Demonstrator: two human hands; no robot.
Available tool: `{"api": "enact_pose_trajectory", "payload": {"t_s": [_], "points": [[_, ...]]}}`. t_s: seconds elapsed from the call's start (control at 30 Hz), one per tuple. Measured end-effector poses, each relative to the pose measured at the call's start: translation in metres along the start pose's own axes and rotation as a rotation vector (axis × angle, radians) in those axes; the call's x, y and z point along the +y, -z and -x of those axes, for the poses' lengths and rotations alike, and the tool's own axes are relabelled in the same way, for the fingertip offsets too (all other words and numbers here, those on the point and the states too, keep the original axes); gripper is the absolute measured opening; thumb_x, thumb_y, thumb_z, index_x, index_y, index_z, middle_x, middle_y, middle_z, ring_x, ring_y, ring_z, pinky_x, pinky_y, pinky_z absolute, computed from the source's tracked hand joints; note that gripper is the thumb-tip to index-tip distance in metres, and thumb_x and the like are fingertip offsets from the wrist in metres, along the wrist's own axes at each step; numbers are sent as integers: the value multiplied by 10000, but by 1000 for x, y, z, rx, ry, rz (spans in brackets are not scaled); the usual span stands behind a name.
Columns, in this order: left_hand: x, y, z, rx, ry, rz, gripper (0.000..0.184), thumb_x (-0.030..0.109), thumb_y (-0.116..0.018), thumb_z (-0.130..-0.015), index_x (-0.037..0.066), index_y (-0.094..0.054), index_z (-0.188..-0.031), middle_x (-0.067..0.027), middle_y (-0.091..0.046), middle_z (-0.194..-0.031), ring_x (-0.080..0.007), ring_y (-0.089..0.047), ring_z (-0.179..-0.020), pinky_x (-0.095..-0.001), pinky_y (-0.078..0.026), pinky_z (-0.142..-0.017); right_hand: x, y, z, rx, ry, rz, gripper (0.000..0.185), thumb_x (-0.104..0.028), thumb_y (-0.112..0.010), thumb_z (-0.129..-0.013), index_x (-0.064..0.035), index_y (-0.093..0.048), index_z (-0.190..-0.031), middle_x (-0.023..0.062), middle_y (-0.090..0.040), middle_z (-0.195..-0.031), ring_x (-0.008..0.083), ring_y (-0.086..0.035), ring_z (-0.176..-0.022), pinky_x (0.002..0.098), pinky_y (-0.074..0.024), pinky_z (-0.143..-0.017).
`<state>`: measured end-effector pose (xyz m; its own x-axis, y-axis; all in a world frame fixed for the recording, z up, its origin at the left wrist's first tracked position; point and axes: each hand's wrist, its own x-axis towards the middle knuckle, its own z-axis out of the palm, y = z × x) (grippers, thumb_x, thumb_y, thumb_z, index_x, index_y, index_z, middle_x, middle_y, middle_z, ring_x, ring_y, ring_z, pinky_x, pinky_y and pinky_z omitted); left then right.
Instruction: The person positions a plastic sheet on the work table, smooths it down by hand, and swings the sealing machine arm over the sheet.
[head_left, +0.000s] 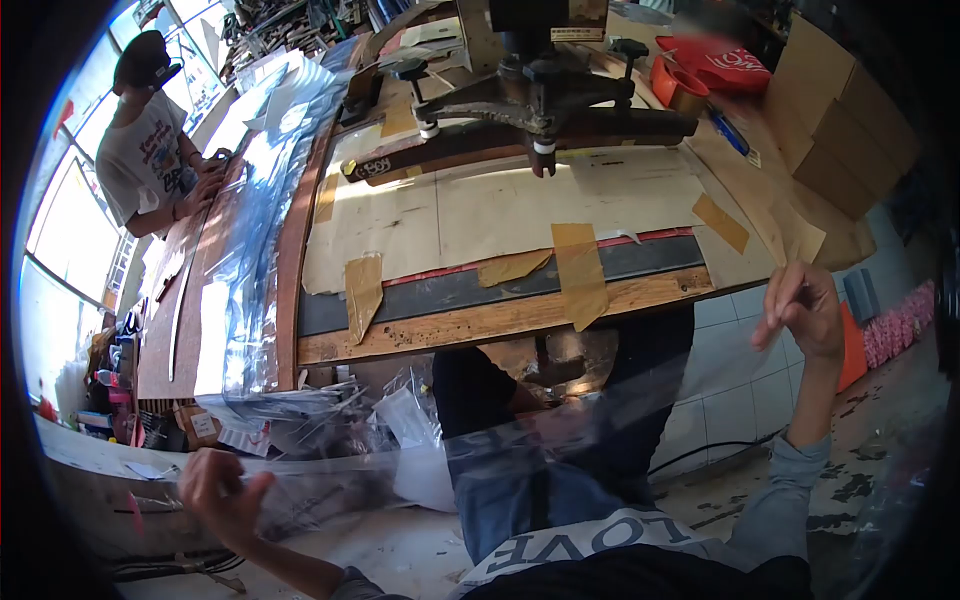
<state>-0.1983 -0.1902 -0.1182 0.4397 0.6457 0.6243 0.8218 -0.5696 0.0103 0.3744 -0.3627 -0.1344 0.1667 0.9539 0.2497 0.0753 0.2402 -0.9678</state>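
A sheet of clear plastic film [335, 485] stretches across my lap, slanting up from left to right. My left hand [222, 497] is closed on its left end, low at the left, with the thumb toward the film. At the right, beyond the table corner, my right hand [805, 308] has its fingers curled and pinched at the film's other end; the film is so clear there that its edge is faint. In front of me is a press head with a dark metal crossbar [520, 145], above a taped pale board [400, 225].
Brown tape strips [580, 275] cross the table's wooden front edge [500, 315]. Stacked clear plastic sheets [255, 240] lie at the left, where another person [150, 150] stands. A cardboard box [840, 110], a tape roll [680, 85] and a blue cutter [730, 132] are at the right.
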Motion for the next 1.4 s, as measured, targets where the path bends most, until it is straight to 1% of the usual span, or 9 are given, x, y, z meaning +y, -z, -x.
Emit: {"api": "enact_pose_trajectory", "payload": {"t_s": [0.27,0.37,0.57,0.73,0.9,1.07,1.13,1.23,1.4], "points": [[-134,76,-187,272,-150,-482,243,236,-763,-829,79,-631,-961,-46,-612,-734,-175,-556,-603,-309,-458,-587,-54,14,-96,420,241,192,287,-189,-705,-888,-56,-508,-1048,-11,-563,-766,6,-489,-546,143,-344,-415],[-78,-13,-232,126,-393,-462,299,313,-788,-770,89,-631,-890,-78,-642,-702,-243,-633,-622,-365,-469,-583,-10,46,-133,494,149,335,311,-147,-718,-868,-81,-472,-1047,-26,-565,-742,6,-460,-535,158,-314,-434],[-70,-189,-222,-304,-344,-296,669,662,-583,-817,32,-583,-591,-173,-546,-521,-324,-577,-493,-454,-431,-535,115,103,-165,353,-101,586,244,-75,-719,-835,-49,-478,-801,22,-581,-641,79,-536,-512,248,-399,-431],[-118,-162,-265,-241,-506,-476,812,801,-509,-755,30,-595,-513,-130,-535,-476,-271,-581,-465,-428,-462,-530,114,73,-182,286,-168,585,204,-50,-713,-824,-30,-509,-818,28,-583,-632,79,-541,-505,248,-399,-431],[-160,-59,-336,-358,-370,-665,846,835,-672,-545,9,-549,-414,-80,-441,-365,-231,-531,-388,-403,-453,-526,108,23,-197,126,-183,466,183,-40,-709,-818,-12,-528,-815,35,-589,-634,77,-535,-492,246,-395,-428],[-149,-50,-348,-664,-405,-964,866,860,-706,-382,10,-635,-535,-107,-581,-514,-253,-625,-529,-402,-480,-607,85,-5,-193,26,-235,524,172,-49,-724,-799,0,-559,-787,45,-595,-636,79,-531,-487,258,-398,-427],[-122,-95,-315,-813,-328,-1007,914,857,-713,-343,51,-734,-772,-99,-673,-708,-264,-676,-709,-408,-490,-710,84,9,-186,-74,-326,568,166,-49,-725,-796,5,-568,-797,50,-602,-646,78,-532,-483,252,-389,-424],[-108,-160,-273,-1037,-314,-737,878,848,-718,-350,65,-715,-749,-115,-675,-724,-307,-680,-796,-486,-467,-843,76,34,-175,4,-390,776,156,-43,-728,-771,14,-584,-793,65,-611,-650,97,-556,-507,266,-408,-458],[-68,-170,-251,-906,-367,-557,559,624,-790,-594,130,-709,-842,-111,-681,-758,-292,-675,-824,-557,-341,-1012,95,80,-162,348,-238,1105,170,-75,-730,-727,17,-632,-831,147,-619,-640,261,-645,-620,376,-481,-635]]}}
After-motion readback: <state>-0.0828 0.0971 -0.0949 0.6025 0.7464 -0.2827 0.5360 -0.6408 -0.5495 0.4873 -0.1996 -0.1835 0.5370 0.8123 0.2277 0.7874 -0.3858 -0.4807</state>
